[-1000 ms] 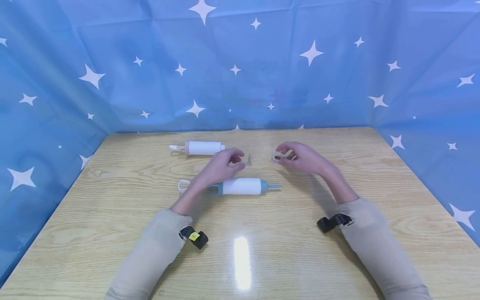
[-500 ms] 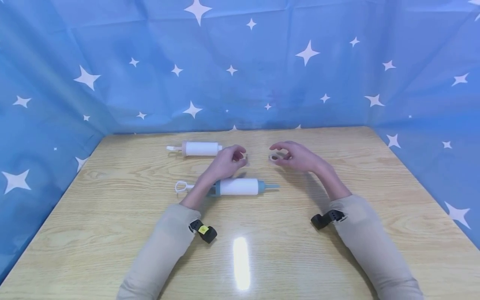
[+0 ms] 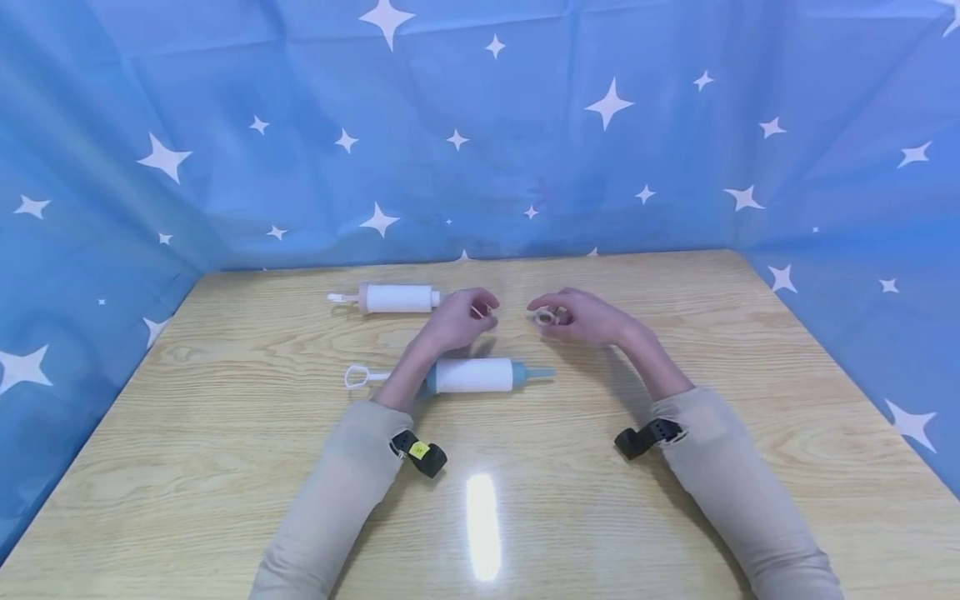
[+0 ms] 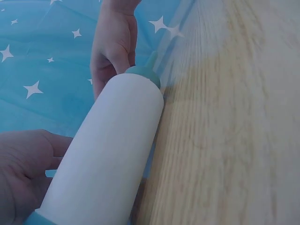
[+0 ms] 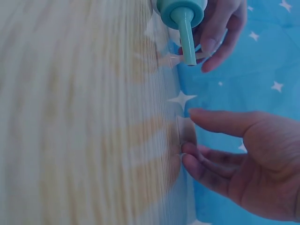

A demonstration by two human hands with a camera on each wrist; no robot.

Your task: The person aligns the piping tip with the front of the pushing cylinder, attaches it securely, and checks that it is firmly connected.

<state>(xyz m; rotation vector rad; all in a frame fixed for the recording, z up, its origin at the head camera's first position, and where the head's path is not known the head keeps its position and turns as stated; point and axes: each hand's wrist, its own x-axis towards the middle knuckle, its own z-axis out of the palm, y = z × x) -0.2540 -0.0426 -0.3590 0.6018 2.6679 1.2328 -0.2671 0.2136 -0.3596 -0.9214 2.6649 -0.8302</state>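
Note:
My left hand (image 3: 460,318) pinches a small pale nozzle (image 5: 202,55) between thumb and fingers, over the middle of the table. To its right my right hand (image 3: 585,317) holds a beige ring (image 3: 545,317) between thumb and fingertips, low at the tabletop. A syringe with a white barrel and blue-green ends (image 3: 476,375) lies nearer the person, partly under my left wrist, its looped plunger handle to the left. Behind my left hand lies a second syringe (image 3: 400,298), white with a pinkish collar and no nozzle on its tip.
The wooden table (image 3: 225,433) has a bright light reflection at the front. A blue curtain with white stars (image 3: 480,167) hangs along the back and both sides. Black wrist cameras (image 3: 428,458) sit on both sleeves.
My left hand has moved right and taken hold of the nozzle that stood on the table. My right hand's fingers have closed in on the ring. The view has shifted slightly.

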